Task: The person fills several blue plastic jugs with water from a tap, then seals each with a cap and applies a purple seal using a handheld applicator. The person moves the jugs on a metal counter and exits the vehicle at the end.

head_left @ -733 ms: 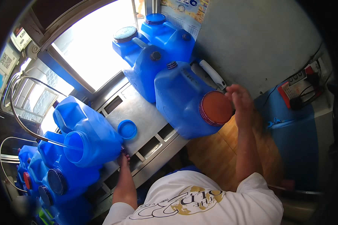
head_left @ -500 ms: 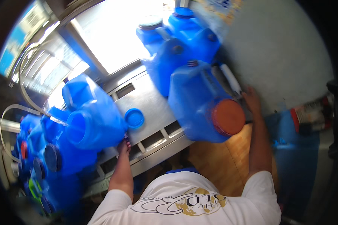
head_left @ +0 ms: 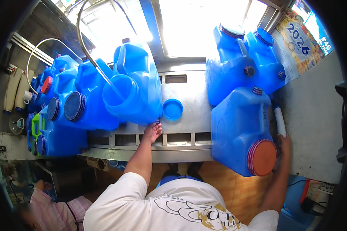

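Steel first: a smooth, bright counter [head_left: 192, 98], rectangular slots along its front. At three o'clock stood a bulky blue plastic jug [head_left: 235, 127], its round orange lid [head_left: 262, 157] toward the wearer. Up at half past ten, the translucent open jug [head_left: 144, 88] took a slim curved hose [head_left: 81, 32] into its wide mouth! Just past three, the right hand [head_left: 284, 140] met a long white handle [head_left: 280, 122]; whether it gripped, I couldn't tell. Dead centre lay a shallow blue disc lid [head_left: 172, 109]. Toward eight, the left hand [head_left: 153, 132], fingers half curled, reached the open jug's small dark cap [head_left: 157, 121], grasp unclear.
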Action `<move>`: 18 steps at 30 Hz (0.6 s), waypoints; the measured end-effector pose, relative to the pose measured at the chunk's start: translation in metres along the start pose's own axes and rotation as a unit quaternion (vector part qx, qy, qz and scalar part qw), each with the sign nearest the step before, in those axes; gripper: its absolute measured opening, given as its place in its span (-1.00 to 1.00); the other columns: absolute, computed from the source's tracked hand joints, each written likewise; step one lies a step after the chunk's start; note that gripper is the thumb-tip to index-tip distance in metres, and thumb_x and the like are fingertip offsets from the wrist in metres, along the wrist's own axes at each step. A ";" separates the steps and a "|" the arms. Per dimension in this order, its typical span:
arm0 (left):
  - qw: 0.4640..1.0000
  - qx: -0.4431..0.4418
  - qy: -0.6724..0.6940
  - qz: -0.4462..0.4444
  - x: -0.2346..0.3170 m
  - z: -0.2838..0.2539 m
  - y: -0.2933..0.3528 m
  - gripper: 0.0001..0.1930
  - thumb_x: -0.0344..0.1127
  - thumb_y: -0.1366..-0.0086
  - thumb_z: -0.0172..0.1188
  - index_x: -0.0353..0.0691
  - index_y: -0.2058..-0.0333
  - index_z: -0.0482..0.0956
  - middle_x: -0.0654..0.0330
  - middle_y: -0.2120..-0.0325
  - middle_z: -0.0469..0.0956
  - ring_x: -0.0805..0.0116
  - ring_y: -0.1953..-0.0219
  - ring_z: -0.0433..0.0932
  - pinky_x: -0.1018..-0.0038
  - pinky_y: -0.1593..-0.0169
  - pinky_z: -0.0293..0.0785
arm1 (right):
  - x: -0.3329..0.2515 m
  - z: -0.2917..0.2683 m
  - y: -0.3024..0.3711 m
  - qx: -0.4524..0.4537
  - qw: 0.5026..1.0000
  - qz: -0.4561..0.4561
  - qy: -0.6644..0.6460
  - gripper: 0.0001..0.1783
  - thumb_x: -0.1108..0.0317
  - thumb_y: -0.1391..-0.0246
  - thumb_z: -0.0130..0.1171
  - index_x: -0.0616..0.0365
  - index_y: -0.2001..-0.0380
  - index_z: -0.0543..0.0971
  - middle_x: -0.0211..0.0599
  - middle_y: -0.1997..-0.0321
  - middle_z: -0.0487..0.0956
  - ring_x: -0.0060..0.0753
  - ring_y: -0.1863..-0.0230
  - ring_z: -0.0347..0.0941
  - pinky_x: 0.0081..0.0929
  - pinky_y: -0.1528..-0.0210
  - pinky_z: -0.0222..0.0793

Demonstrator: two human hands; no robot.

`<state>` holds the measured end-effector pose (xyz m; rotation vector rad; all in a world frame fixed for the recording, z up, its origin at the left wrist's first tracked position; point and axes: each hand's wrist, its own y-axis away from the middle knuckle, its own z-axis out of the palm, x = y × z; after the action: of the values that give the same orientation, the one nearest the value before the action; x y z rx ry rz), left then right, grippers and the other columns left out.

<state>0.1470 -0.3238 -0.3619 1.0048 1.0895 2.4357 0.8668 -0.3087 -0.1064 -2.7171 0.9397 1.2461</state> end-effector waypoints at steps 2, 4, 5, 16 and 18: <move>1.000 -0.013 0.022 -0.007 -0.005 -0.012 0.001 -0.57 0.09 -0.31 0.15 -0.01 -0.03 0.46 0.22 0.14 0.61 0.27 0.22 0.56 0.24 0.10 0.51 | -0.037 -0.015 0.039 -0.031 0.984 0.094 -0.150 -0.43 0.17 -0.10 0.27 0.17 -0.13 0.41 -0.17 -0.02 0.56 -0.48 0.39 0.49 -0.46 0.33 0.52; 1.000 0.023 0.001 0.000 -0.009 0.004 0.005 -0.50 0.17 -0.29 0.15 0.02 -0.06 0.42 0.23 0.12 0.58 0.25 0.19 0.54 0.22 0.05 0.48 | -0.045 -0.039 0.079 -0.039 0.961 0.075 -0.263 -0.44 0.15 -0.15 0.25 0.17 -0.14 0.38 -0.21 0.05 0.55 -0.58 0.43 0.44 -0.58 0.41 0.46; 0.999 0.046 -0.009 0.004 -0.010 0.010 0.009 -0.47 0.22 -0.28 0.16 0.04 -0.08 0.41 0.24 0.12 0.57 0.24 0.17 0.53 0.21 0.03 0.46 | -0.041 -0.052 0.098 -0.047 0.945 0.067 -0.317 -0.44 0.15 -0.17 0.23 0.17 -0.14 0.37 -0.23 0.08 0.55 -0.63 0.45 0.42 -0.64 0.45 0.43; 0.993 0.083 0.085 -0.014 -0.015 0.017 -0.004 -0.40 0.31 -0.31 0.08 -0.03 -0.07 0.30 0.07 0.09 0.54 0.13 0.16 0.53 0.15 0.01 0.43 | -0.096 -0.024 0.291 -0.514 0.744 -0.054 -0.423 -0.14 0.24 0.02 0.39 0.35 -0.28 0.24 0.14 0.02 0.56 -0.19 0.49 0.55 -0.35 0.59 0.47; 0.990 0.091 0.105 -0.018 -0.011 0.018 -0.006 -0.43 0.27 -0.32 0.09 -0.08 -0.03 0.35 0.06 0.11 0.56 0.12 0.14 0.54 0.14 -0.02 0.43 | -0.132 0.031 0.304 -0.512 0.763 0.038 -0.393 -0.12 0.28 0.09 0.40 0.31 -0.28 0.25 0.09 0.03 0.57 -0.36 0.49 0.52 -0.49 0.54 0.43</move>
<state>0.1668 -0.3153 -0.3634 0.7839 1.4066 2.4915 0.6193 -0.4822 0.0342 -2.0194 0.2298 3.2493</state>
